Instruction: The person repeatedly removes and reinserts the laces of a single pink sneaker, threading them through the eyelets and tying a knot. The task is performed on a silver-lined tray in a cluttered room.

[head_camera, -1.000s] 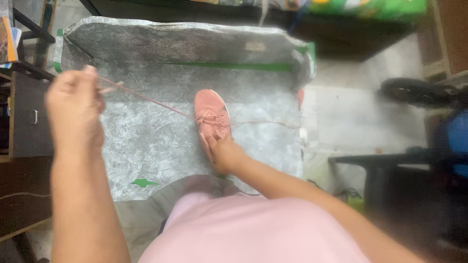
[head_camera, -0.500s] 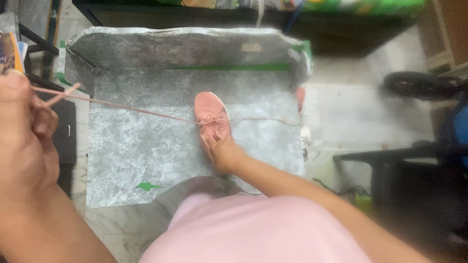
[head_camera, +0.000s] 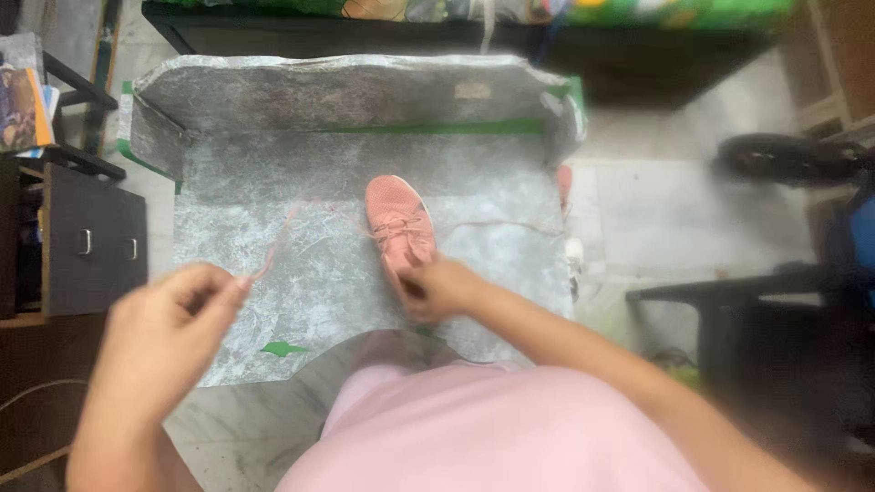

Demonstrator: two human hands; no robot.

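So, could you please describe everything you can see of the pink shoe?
The pink shoe is a salmon-pink sneaker with what looks like a knit upper and matching pink laces. It stands upright on a mottled grey mat, toe pointing away from the person. The right hand grips its heel end. One lace runs slack to the left, its end pinched in the left hand; the other lace trails right across the mat. The sole is hidden.
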